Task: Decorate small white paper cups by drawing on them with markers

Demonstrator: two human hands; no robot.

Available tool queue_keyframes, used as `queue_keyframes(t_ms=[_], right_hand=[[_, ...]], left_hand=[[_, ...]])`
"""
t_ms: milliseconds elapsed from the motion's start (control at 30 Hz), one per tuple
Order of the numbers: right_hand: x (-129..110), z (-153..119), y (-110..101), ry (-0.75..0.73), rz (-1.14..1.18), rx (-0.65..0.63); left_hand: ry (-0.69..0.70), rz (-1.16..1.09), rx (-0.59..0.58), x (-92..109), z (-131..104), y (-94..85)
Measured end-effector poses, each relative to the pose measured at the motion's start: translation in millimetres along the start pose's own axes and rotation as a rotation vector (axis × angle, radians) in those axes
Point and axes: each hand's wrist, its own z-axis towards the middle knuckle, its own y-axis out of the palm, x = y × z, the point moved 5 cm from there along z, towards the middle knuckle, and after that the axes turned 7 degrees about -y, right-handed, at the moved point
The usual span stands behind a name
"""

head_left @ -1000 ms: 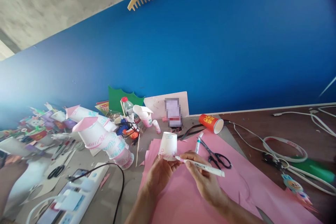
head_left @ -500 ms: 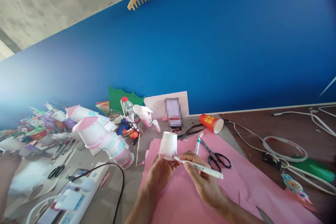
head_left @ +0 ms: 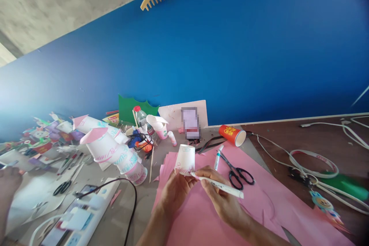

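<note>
A white paper cup (head_left: 186, 157) with pink drawn marks near its lower rim is held by my left hand (head_left: 175, 190), whose fingers close around its bottom part. My right hand (head_left: 220, 192) grips a white marker (head_left: 227, 188), its pink tip at the lower right of the cup. Pink paper (head_left: 196, 223) lies under both hands. Just beyond my right hand are a second marker (head_left: 217, 157) with a teal band and black-handled scissors (head_left: 240, 177). To the left stands a leaning stack of decorated paper cups (head_left: 123, 155).
A red paper cup (head_left: 232, 135) lies on its side at the back. A power strip (head_left: 86, 215) with a black cable is at left. White cables (head_left: 311, 161) lie on the right. Another person's hand (head_left: 10, 182) shows at the far left, near more crafts.
The marker in my right hand has shifted slightly, its back end a little lower and to the left. The other person's hand at the far left has come further into view.
</note>
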Motion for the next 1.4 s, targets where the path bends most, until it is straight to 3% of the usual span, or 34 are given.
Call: queue_keyframes(t_ms=[1400], right_hand=[[-3.4,2.4,-3.5,0.023,-0.013,0.052]], left_hand=[[-0.011,-0.017,-0.01,1.1,-0.9,-1.2]])
